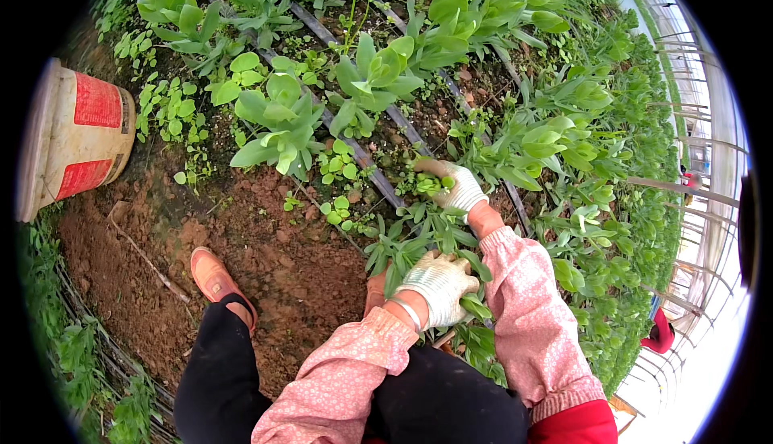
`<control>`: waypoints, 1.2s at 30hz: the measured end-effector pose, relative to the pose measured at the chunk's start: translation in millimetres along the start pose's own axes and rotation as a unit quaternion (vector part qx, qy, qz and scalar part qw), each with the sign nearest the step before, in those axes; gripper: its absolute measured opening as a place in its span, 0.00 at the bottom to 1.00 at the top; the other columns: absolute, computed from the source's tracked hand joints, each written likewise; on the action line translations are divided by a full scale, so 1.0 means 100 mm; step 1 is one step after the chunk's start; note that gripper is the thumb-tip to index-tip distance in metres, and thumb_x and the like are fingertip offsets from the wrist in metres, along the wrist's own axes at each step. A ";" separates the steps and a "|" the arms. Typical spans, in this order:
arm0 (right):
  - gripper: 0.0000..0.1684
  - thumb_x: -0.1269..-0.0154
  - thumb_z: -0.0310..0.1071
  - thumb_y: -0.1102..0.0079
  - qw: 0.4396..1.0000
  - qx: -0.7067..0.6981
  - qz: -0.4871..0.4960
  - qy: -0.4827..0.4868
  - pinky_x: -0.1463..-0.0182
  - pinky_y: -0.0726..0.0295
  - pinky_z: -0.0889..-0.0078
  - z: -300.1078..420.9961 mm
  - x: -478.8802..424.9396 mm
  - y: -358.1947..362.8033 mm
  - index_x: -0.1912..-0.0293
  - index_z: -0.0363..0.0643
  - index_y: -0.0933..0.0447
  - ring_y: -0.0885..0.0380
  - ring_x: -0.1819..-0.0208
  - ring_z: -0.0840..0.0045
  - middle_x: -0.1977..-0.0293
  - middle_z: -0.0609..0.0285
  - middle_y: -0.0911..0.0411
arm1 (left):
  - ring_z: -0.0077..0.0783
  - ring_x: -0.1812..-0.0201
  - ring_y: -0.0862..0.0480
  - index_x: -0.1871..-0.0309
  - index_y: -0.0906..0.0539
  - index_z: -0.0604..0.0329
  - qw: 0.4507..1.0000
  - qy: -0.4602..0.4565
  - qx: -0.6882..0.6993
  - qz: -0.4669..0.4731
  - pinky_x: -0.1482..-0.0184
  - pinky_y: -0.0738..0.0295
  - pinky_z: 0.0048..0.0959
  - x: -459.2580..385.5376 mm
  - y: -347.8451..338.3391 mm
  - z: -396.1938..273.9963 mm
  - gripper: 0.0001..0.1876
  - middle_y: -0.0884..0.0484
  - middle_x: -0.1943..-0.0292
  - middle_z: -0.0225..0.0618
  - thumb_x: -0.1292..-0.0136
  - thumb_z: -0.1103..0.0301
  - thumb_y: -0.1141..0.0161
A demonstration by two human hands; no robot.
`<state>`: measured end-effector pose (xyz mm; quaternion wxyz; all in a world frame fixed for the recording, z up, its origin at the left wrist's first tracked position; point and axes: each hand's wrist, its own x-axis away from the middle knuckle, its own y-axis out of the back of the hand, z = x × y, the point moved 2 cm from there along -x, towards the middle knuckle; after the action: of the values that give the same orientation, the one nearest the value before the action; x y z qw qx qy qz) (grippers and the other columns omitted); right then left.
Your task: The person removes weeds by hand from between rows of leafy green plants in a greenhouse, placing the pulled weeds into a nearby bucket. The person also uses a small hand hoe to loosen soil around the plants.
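Observation:
My right hand (454,189), in a white ribbed work glove, reaches forward among small weeds, its fingers around a small bunch of round green leaves (430,185). Closer to my body, my left hand (439,287), in a matching glove with a bracelet at the wrist, lies on the leafy stems of a bed plant (398,249); whether its fingers grip a stem is hidden. Black drip irrigation tapes (368,163) run through the bed between the hands and the broad-leaved plants (375,78).
At the left a dirty white plastic bucket (99,136) with red labels lies or leans on brown soil (266,281). My orange shoe (214,275) stands on the soil path. A person in red (659,332) is far off at the right, near the greenhouse frame (715,142).

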<state>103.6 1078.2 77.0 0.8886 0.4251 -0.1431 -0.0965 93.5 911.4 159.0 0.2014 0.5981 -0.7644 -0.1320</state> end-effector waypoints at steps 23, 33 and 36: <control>0.26 0.51 0.29 0.41 0.978 0.190 0.038 -0.073 0.57 0.24 0.63 0.12 -0.51 0.01 0.49 0.54 0.26 0.24 0.61 0.59 0.64 0.50 0.23 | 0.47 0.47 0.28 0.57 0.19 0.45 0.999 0.029 0.007 0.042 0.43 0.38 0.43 -0.03 0.08 -0.01 0.18 0.25 0.53 0.39 0.55 0.55 0.37; 0.11 0.42 0.33 0.41 0.840 -0.439 -0.150 -0.281 0.70 0.25 0.83 -0.10 -0.31 0.39 0.59 0.42 0.27 0.24 0.72 0.84 0.69 0.65 0.24 | 0.47 0.47 0.28 0.57 0.20 0.46 0.999 0.020 0.005 0.047 0.43 0.38 0.44 -0.02 0.05 -0.01 0.18 0.25 0.55 0.39 0.53 0.53 0.38; 0.16 0.48 0.27 0.45 0.975 -0.054 -0.100 -0.193 0.59 0.25 0.71 0.10 -0.53 0.22 0.56 0.49 0.29 0.21 0.65 0.66 0.66 0.57 0.22 | 0.46 0.46 0.28 0.56 0.20 0.46 0.998 0.032 0.009 0.055 0.43 0.38 0.43 -0.02 0.04 0.02 0.19 0.25 0.54 0.39 0.53 0.53 0.38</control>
<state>51.2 1100.4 91.1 0.8516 0.3622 -0.2636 -0.2723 89.9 914.1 158.7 0.2269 0.5611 -0.7904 -0.0946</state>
